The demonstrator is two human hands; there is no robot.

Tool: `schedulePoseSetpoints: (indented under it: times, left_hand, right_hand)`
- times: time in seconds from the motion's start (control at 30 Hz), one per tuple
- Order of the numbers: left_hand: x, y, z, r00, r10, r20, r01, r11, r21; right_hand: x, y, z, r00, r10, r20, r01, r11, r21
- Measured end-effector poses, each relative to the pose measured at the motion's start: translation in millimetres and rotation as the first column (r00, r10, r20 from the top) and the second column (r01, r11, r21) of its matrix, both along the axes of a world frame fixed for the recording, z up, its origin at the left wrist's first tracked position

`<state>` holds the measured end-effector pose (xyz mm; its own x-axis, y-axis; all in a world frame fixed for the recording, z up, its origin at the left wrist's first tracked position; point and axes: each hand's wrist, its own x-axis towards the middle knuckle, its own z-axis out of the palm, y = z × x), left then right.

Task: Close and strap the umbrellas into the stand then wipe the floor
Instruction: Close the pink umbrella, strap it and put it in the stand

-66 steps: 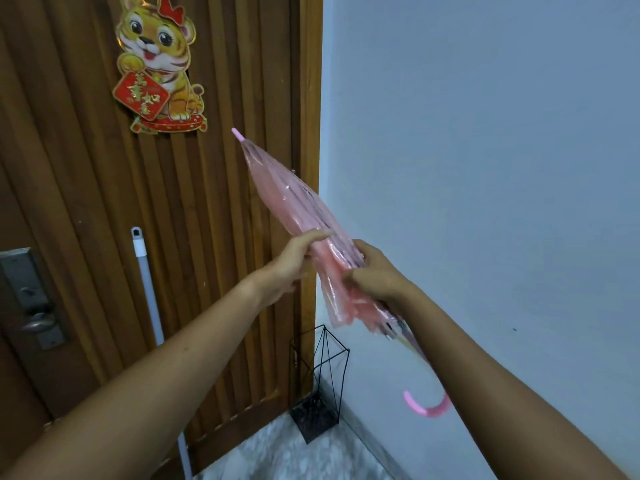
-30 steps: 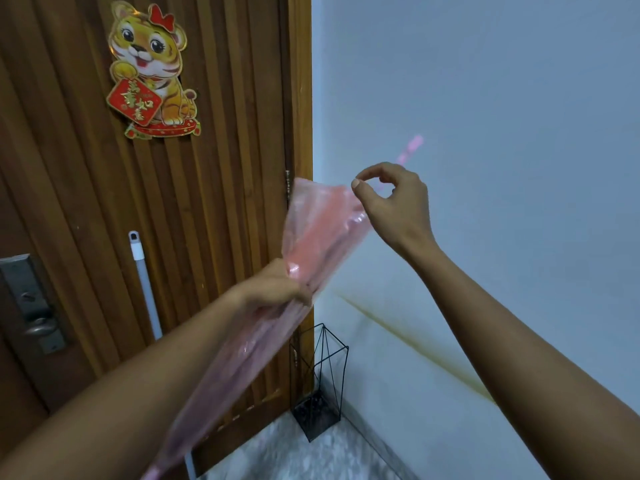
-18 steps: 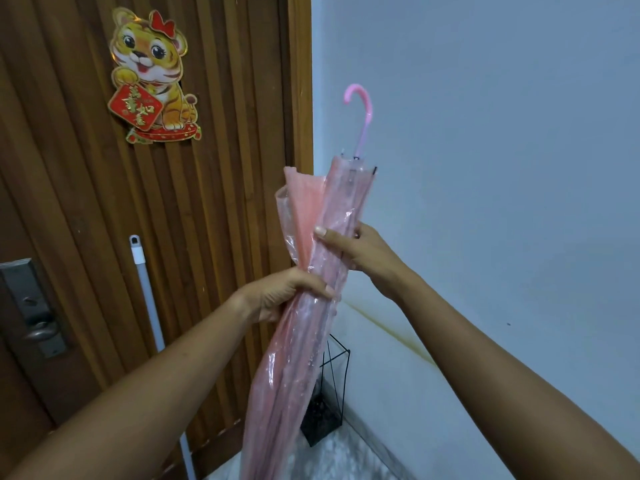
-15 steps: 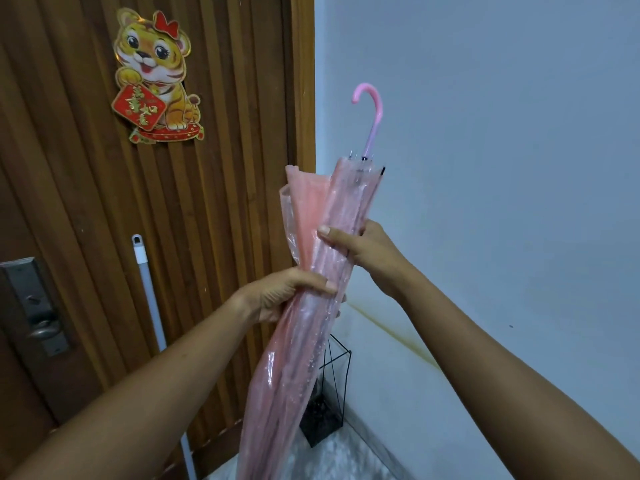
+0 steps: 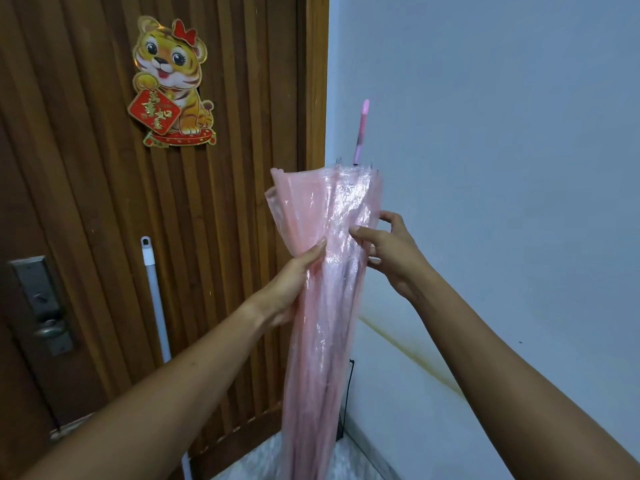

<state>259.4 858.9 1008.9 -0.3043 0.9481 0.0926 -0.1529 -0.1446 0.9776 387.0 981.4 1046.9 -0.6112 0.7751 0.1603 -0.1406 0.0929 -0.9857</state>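
Pink umbrella (image 5: 329,306) folded, held nearly upright before the door corner, handle end up. Left hand (image 5: 294,289) wrapped round its middle, thumb on the plastic. Right hand (image 5: 394,258) pinches the canopy folds, fingers curled. Wire stand (image 5: 350,375) behind, mostly hidden.

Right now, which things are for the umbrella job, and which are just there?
For the job: pink umbrella, gripped by the left hand and pinched by the right hand; black wire stand, mostly hidden behind it; floor; white pole, maybe a mop.

Just there: tiger sticker; door lock.
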Motion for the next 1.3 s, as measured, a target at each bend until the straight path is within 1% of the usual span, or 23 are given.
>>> schedulePoseSetpoints:
  times: [0.07, 0.17, 0.23, 0.3, 0.37, 0.43, 0.5, 0.57, 0.63, 0.7, 0.73, 0.8, 0.87, 0.9, 0.93, 1.0, 1.07, 1.13, 1.2, 1.3]
  left_hand:
    - [-0.6, 2.3, -0.5, 1.0, -0.019, 0.012, 0.019, 1.0, 0.018]
    - [1.1, 7.2, -3.1, 0.995, -0.042, -0.09, 0.044, 0.999, 0.015]
    - [2.9, 10.8, -6.0, 0.978, -0.04, -0.202, 0.047, 0.999, 0.026]
    - [5.8, 10.9, -5.5, 0.95, 0.003, -0.312, 0.012, 0.999, 0.045]
    - [8.1, 9.9, -4.7, 0.931, -0.011, -0.366, 0.04, 0.996, 0.073]
    - [6.8, 7.7, -5.5, 0.933, -0.045, -0.358, 0.082, 0.993, 0.089]
    - [-1.0, 7.2, -9.3, 0.949, -0.08, -0.305, 0.106, 0.992, 0.072]
    - [-6.6, 5.7, -11.7, 0.961, -0.116, -0.251, 0.121, 0.993, 0.006]
    - [-9.8, 4.9, -14.2, 0.959, -0.137, -0.247, 0.122, 0.99, -0.075]
    - [-12.1, 8.3, -16.3, 0.966, -0.117, -0.231, 0.11, 0.993, -0.041]
    - [-9.0, 7.3, -14.2, 0.974, -0.12, -0.191, 0.121, 0.993, -0.005]
    - [-9.7, 8.3, -14.9, 0.987, -0.076, -0.143, 0.08, 0.996, 0.025]
    - [-11.7, 11.8, -19.4, 0.988, -0.01, -0.155, 0.015, 1.0, 0.026]
    - [-13.3, 13.7, -21.8, 0.984, 0.035, -0.173, -0.031, 0.999, 0.023]
    - [-13.8, 14.4, -23.1, 0.98, 0.054, -0.192, -0.051, 0.998, 0.021]
    - [-7.9, 15.3, -20.1, 0.976, 0.082, -0.2, -0.067, 0.995, 0.077]
    - [0.3, 15.2, -16.3, 0.97, 0.063, -0.234, -0.034, 0.991, 0.128]
    - [4.8, 12.6, -13.6, 0.965, 0.03, -0.261, 0.007, 0.99, 0.138]
    - [4.9, 11.1, -13.2, 0.958, 0.012, -0.286, 0.024, 0.992, 0.121]
    - [2.7, 9.3, -12.5, 0.966, -0.02, -0.257, 0.034, 0.998, 0.048]
  right_hand:
    - [-1.1, -0.4, -0.3, 0.999, -0.051, -0.014, 0.051, 0.999, -0.006]
    - [-5.4, -2.7, -1.4, 0.997, -0.082, 0.012, 0.082, 0.996, 0.025]
    - [-7.5, -7.9, -1.3, 0.999, -0.015, 0.04, 0.013, 0.998, 0.067]
    - [-8.6, -15.1, 0.0, 0.996, 0.052, 0.076, -0.062, 0.987, 0.145]
    - [-10.3, -15.6, -0.5, 0.993, 0.04, 0.112, -0.064, 0.973, 0.223]
    - [-11.2, -10.1, -0.6, 0.994, -0.008, 0.109, -0.017, 0.973, 0.23]
    - [-10.5, -1.8, -0.6, 0.995, -0.027, 0.101, 0.008, 0.984, 0.176]
    - [-7.5, 2.6, -0.9, 0.997, -0.003, 0.081, -0.008, 0.99, 0.142]
    - [-6.5, 3.8, -2.3, 0.998, 0.031, 0.051, -0.037, 0.992, 0.12]
    - [-6.6, 5.7, -4.3, 0.999, 0.02, 0.028, -0.022, 0.997, 0.075]
    - [-6.9, 7.1, -5.0, 1.0, 0.003, 0.023, -0.004, 0.999, 0.04]
    - [-6.1, 8.7, -5.1, 0.998, -0.054, 0.018, 0.055, 0.997, -0.046]
    - [-5.7, 8.3, -4.6, 0.999, -0.033, 0.007, 0.033, 0.992, -0.121]
    - [-5.4, 6.5, -3.5, 1.0, 0.003, 0.003, -0.003, 0.993, -0.119]
    - [-5.3, 2.5, -1.9, 0.999, 0.04, 0.02, -0.038, 0.996, -0.082]
    - [-5.8, -1.3, -1.8, 0.994, 0.071, 0.078, -0.075, 0.996, 0.054]
    - [-5.7, -4.4, -3.0, 0.996, 0.053, 0.077, -0.066, 0.983, 0.174]
    - [-6.6, -2.2, -5.1, 1.0, 0.014, 0.028, -0.019, 0.981, 0.193]
    - [-5.4, 2.1, -7.3, 1.0, 0.021, -0.019, -0.017, 0.98, 0.198]
    - [-3.7, 6.7, -10.3, 0.998, 0.036, -0.061, -0.024, 0.982, 0.185]
